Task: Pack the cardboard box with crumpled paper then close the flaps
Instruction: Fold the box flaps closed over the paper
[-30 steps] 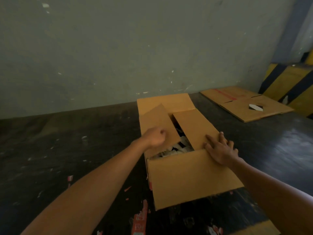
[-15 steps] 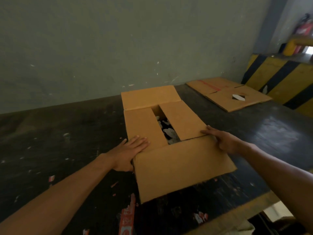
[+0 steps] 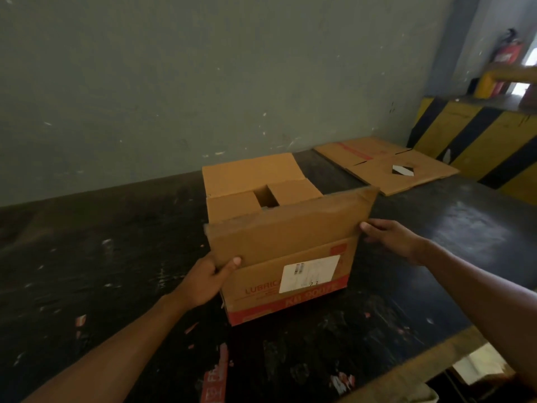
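Observation:
A brown cardboard box with red print and a white label stands on the dark table. Its near flap is lifted upright. My left hand pinches the flap's lower left corner, thumb on the front. My right hand holds the flap's right edge. The two side flaps lie folded in over the opening, with a small gap between them. The far flap stands open behind. No crumpled paper shows from here.
A flattened cardboard sheet lies at the back right of the table. A yellow-and-black striped barrier stands to the right. Red tape scraps dot the near table. A grey wall runs behind.
Both hands left the side flaps and took the near flap. That flap swung from hanging outward up to upright, baring the printed front and hiding the paper inside.

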A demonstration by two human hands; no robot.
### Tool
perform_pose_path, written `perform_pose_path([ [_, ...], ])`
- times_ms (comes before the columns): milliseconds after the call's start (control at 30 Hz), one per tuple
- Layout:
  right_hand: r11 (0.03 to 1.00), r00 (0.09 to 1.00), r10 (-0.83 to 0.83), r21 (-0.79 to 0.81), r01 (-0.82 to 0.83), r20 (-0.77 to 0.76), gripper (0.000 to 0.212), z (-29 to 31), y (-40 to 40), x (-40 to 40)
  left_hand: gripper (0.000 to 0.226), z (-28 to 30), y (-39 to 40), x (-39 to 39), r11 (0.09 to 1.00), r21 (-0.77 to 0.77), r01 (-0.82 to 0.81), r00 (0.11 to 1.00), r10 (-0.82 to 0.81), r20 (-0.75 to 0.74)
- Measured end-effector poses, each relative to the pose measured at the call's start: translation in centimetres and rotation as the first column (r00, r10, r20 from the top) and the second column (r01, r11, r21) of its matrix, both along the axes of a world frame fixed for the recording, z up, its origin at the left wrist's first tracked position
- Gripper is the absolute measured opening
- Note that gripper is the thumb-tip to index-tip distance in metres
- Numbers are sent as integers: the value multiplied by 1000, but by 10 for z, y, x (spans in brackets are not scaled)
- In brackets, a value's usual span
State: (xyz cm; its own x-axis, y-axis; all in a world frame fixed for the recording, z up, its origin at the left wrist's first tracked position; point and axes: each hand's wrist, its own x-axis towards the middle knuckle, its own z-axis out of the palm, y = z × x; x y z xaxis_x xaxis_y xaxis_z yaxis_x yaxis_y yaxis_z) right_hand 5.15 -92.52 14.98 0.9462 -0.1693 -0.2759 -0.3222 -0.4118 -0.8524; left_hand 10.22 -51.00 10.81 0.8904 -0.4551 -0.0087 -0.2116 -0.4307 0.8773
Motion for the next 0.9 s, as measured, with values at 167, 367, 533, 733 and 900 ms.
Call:
perform_pose_path([
  [167,988,983,-152,23,151,101,41,-9,26,24,45,5,-16,1,960,-131,-247,969,244,-37],
  [367,979,995,-94,-180,99,39,61,-14,47,56,83,2,-25,26,877,-35,-478,874,471,-120],
  [533,891,999,-37,-454,17,-35,64,-12,62,90,61,7,-41,45,886,11,-463,865,454,-212],
  [733,935,987,-9,-350,-48,-160,71,2,68,121,59,12,-26,73,857,188,-480,845,509,-164],
  [900,959,987,-25,-281,-21,-157,78,-10,78,159,66,22,-17,99,788,404,-465,851,523,-41],
])
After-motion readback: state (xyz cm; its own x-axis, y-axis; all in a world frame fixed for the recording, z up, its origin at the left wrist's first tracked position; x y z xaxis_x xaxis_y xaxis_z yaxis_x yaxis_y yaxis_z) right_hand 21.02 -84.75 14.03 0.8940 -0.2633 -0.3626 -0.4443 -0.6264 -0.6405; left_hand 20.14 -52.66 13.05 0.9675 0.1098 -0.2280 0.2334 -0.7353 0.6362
